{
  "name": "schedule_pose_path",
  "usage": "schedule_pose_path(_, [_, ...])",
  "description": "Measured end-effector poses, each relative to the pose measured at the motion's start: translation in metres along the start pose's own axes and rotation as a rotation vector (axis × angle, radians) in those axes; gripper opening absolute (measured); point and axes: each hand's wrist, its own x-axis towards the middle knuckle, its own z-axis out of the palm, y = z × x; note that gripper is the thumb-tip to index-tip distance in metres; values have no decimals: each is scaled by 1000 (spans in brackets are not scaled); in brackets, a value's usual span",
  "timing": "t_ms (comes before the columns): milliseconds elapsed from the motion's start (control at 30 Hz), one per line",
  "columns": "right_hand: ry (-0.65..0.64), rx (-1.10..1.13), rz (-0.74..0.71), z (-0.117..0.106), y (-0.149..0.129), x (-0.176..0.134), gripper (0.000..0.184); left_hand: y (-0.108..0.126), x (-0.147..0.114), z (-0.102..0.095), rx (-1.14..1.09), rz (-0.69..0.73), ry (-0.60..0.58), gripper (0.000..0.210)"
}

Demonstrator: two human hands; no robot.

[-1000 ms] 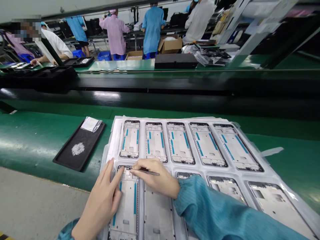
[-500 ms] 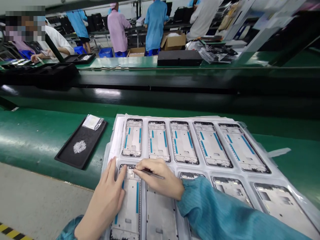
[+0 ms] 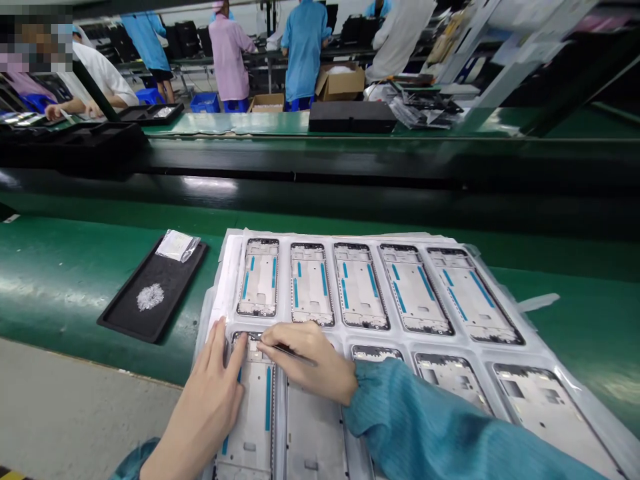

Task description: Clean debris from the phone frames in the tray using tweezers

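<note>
My left hand lies with its fingers stretched over the left edge of a phone frame, a fingertip touching its top end. In my right hand is a pair of thin metal tweezers, pinched between the fingers. Their tip is at the top of that same frame, mostly hidden by my fingertips. The frame sits in a white plastic tray of several phone frames. The back row, such as this frame, carries blue strips. Frames at the front right show none.
Left of the tray, a black tray holds a pile of small clear pieces and a labelled plastic bag. A dark conveyor belt runs beyond the green bench. Several people work across the line, one in a blue coat.
The whole view has shifted slightly, so the bench things appear a little further left. Both hands stay at the top of the same phone frame, the tweezers still held.
</note>
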Motion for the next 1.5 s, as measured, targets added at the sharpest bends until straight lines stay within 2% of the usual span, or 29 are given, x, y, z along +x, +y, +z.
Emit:
schedule_pose_path(100, [99, 61, 88, -7, -4, 4, 14, 0, 3, -2, -37, -23, -2, 57])
schedule_pose_path(167, [188, 36, 136, -21, -8, 9, 12, 1, 4, -3, -68, -60, -20, 56])
schedule_pose_path(267, [296, -121, 149, -53, -5, 14, 9, 1, 6, -4, -81, -102, -57, 55])
schedule_pose_path(400, [430, -386, 84, -91, 17, 13, 10, 8, 10, -1, -38, -143, -94, 53])
schedule_pose_path(500, [522, -385, 206, -99, 34, 9, 18, 14, 16, -1, 22, -190, -113, 52])
schedule_pose_path(567, [489, -369, 233, -98, 40, 7, 21, 11, 18, -4, -34, -208, -148, 53])
schedule_pose_path(633, [421, -369, 179, -96, 41, 6, 21, -6, 14, -8, -242, -246, -158, 51])
schedule_pose_path(667, [394, -364, 151, -95, 41, 6, 20, -20, 9, -9, -360, -315, -129, 46])
schedule_pose_path(700, [377, -355, 135, -95, 41, 6, 19, -38, 2, -10, -459, -420, -73, 40])
schedule_pose_path(733, [372, -342, 131, -95, 41, 7, 19, -58, -6, -8, -494, -604, 32, 35])
schedule_pose_path(767, [371, -326, 137, -95, 41, 7, 19, -80, -15, -6, -425, -788, 114, 39])
schedule_pose_path(833, [364, -293, 156, -96, 42, 6, 19, -122, -31, 4, -309, -1004, 167, 48])
schedule_pose_path(900, [347, -277, 174, -97, 43, 6, 21, -153, -42, 15, -267, -1098, 123, 48])
schedule_pose_path(1000, [323, -272, 192, -97, 45, 5, 21, -171, -47, 28, -247, -1114, 5, 45])
schedule_pose_path(1100, [308, -266, 210, -97, 45, 5, 21, -169, -41, 32, -196, -1089, -109, 42])
schedule_pose_path(1333, [297, -268, 197, -97, 43, 6, 21, -167, -24, 28, -45, -1080, -406, 25])
schedule_pose_path(1400, [288, -277, 186, -97, 45, 6, 21, -170, -22, 29, -62, -1077, -445, 19])
schedule_pose_path(1500, [289, -280, 187, -97, 46, 6, 21, -175, -21, 31, -111, -1078, -441, 17])
